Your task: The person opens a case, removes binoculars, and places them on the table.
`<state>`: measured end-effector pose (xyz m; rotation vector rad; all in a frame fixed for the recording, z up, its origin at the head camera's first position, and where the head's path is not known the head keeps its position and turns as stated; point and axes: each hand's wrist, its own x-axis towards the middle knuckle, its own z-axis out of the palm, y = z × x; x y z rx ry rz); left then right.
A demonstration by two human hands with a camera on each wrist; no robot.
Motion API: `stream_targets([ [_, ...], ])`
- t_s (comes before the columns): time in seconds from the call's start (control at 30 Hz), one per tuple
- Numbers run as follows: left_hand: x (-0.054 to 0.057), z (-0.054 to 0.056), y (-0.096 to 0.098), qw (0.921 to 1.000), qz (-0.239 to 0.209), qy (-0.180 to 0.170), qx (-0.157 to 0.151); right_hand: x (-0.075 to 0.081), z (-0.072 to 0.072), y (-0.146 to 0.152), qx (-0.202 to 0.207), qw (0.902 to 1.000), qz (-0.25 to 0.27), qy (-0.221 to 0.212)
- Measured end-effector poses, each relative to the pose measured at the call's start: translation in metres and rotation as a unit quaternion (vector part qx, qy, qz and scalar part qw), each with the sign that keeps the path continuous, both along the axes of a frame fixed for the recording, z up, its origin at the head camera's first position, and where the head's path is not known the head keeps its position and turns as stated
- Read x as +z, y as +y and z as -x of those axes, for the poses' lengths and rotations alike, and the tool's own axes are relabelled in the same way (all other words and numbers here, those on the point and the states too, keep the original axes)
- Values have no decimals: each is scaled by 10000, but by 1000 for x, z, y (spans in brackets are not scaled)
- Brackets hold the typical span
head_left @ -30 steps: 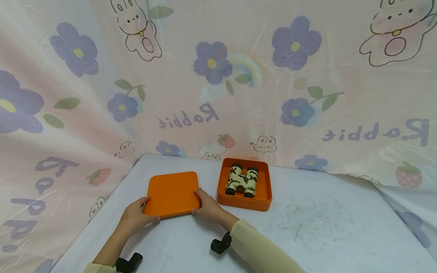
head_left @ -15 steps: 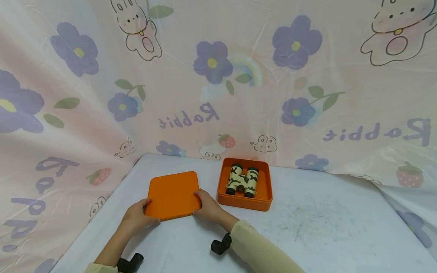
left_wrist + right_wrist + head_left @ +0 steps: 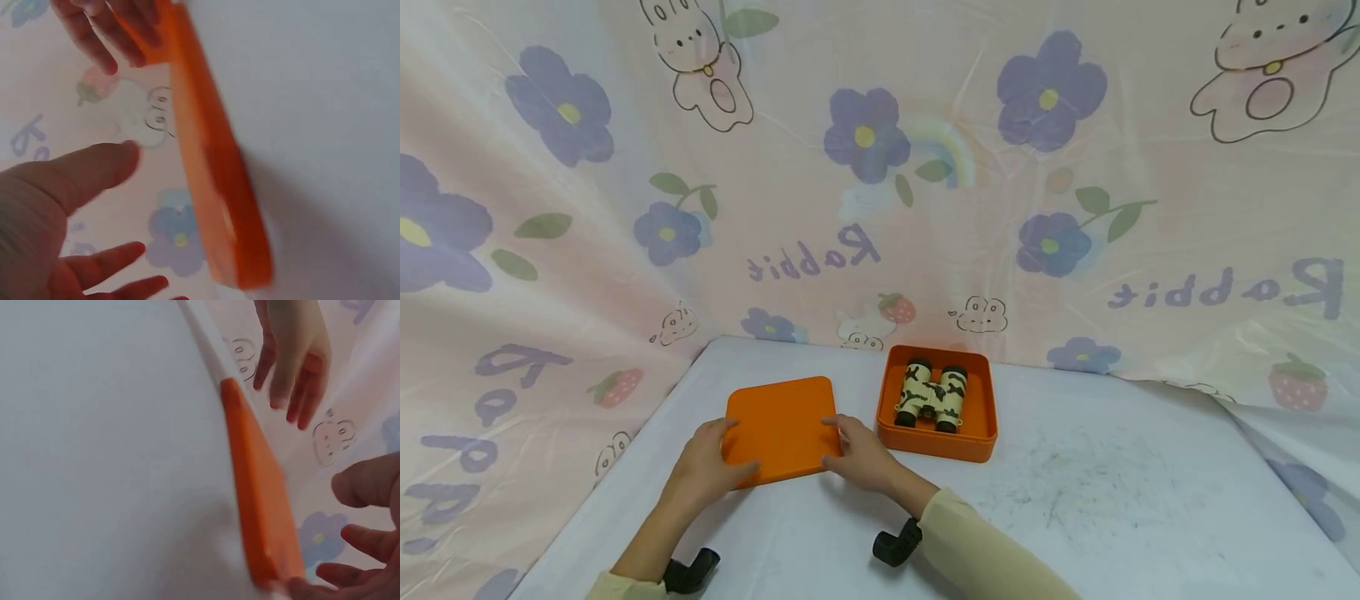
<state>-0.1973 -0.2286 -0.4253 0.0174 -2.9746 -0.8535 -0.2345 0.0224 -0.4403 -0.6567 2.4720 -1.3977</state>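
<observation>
An orange rectangular lid (image 3: 782, 429) lies flat on the white tabletop, left of centre. Over its left edge hovers my left hand (image 3: 700, 467), thumb and fingers spread. At the opposite side is my right hand (image 3: 863, 457), its fingers also apart. In the left wrist view a gap shows between the left thumb and the lid (image 3: 215, 181). The right wrist view has the right thumb clear of the lid (image 3: 259, 494), while one lower finger reaches close to its corner; contact there is unclear. Camouflage-patterned binoculars (image 3: 916, 390) lie inside an open orange box (image 3: 936, 446) to the right.
The white table (image 3: 1097, 492) carries dark scuff marks on its right part. A printed curtain (image 3: 940, 242) with flowers and rabbits hangs behind and along the left side. Black camera mounts (image 3: 897, 543) sit at both wrists.
Both hands have let go of the lid; their fingers have spread and lifted off its edges. The lid has stayed nearly in place. Box and binoculars have not moved.
</observation>
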Motion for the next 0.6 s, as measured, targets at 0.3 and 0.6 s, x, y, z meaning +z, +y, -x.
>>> stream_targets([
  [0.3, 13, 7, 29, 9962, -683, 486, -226, 20, -20, 32, 276, 9990, 294, 187],
  [0.6, 17, 23, 66, 9872, -1290, 623, -700, 43, -31, 87, 384, 9950, -505, 773],
])
